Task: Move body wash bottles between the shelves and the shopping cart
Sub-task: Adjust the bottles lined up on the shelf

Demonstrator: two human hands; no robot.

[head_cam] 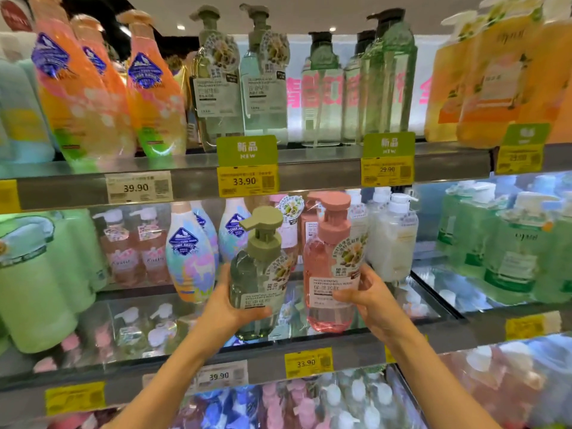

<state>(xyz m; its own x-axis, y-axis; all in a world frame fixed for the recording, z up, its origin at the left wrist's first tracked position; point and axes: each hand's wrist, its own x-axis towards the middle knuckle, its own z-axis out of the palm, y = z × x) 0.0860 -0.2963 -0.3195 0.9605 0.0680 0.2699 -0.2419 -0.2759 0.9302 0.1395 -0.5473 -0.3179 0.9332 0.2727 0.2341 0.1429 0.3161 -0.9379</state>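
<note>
My left hand point(229, 308) grips a grey-green body wash bottle point(258, 274) with an olive pump, held upright in front of the middle shelf point(340, 351). Beside it, my right hand point(368, 301) grips a pink body wash bottle point(331, 270) with a pink pump, also upright. The two bottles stand side by side, nearly touching, above the shelf's front part. More bottles of the same kind stand behind the pink one. No shopping cart is in view.
The top shelf point(309, 168) carries orange bottles point(89, 97), clear green pump bottles point(216, 85) and dark-capped ones point(387, 78). On the middle shelf stand a colourful bottle point(188, 261) to the left and white bottles point(393, 239) to the right. Yellow price tags point(246, 181) line the shelf edges.
</note>
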